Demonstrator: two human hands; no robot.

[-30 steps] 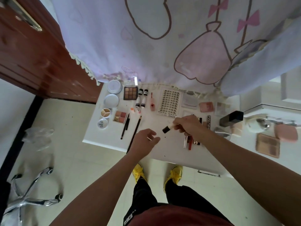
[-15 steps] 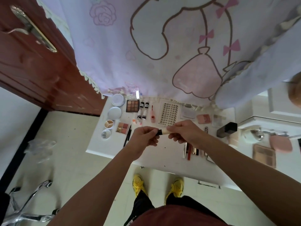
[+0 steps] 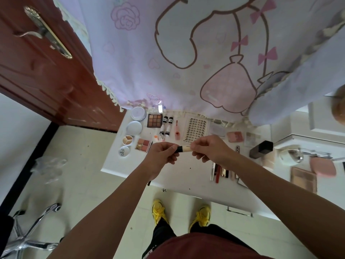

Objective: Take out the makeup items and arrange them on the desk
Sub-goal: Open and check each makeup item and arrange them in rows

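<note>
we are holding a small tube in the air just above the white desk, our left hand pinching its black cap and our right hand pinching the pale body. here is what we are worrying about: if the cap is coming loose, the tube could be dropping onto the small bottles lying just beyond and scattering that tidy row.

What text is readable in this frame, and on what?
"plbl", as it looks from this angle, uncertain: round white compact.
Labels on the small bottles: too small to read.
White print on the trousers: cut off, unreadable.
The tube: no print legible.
</note>
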